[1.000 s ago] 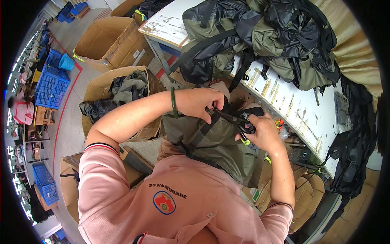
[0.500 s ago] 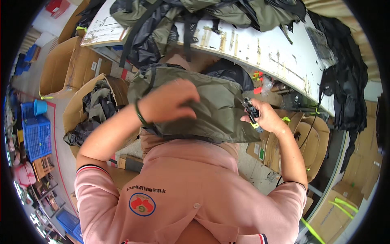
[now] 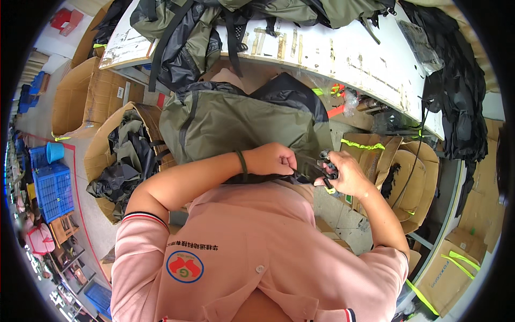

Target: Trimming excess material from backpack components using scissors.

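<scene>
Across my lap lies an olive-green and black fabric bag (image 3: 230,126). My left hand (image 3: 270,160) is closed at the bag's near edge, pinching a bit of dark fabric or strap there. My right hand (image 3: 348,176) grips a small black hand tool (image 3: 328,167) with a yellow-green end; its exact kind is hard to make out. The tool sits just right of my left hand, close to the bag's near right corner. What lies between my left fingertips is partly hidden.
Ahead stands a worn white table (image 3: 343,51) piled with green and black bags (image 3: 185,45). An open carton (image 3: 96,155) of dark fabric is at my left, and other cartons (image 3: 413,177) stand at my right. Black fabric (image 3: 456,96) hangs off the table's right side.
My left hand has come down and right from above the bag to its near edge and closed there. My right hand, with the tool, has moved slightly nearer me.
</scene>
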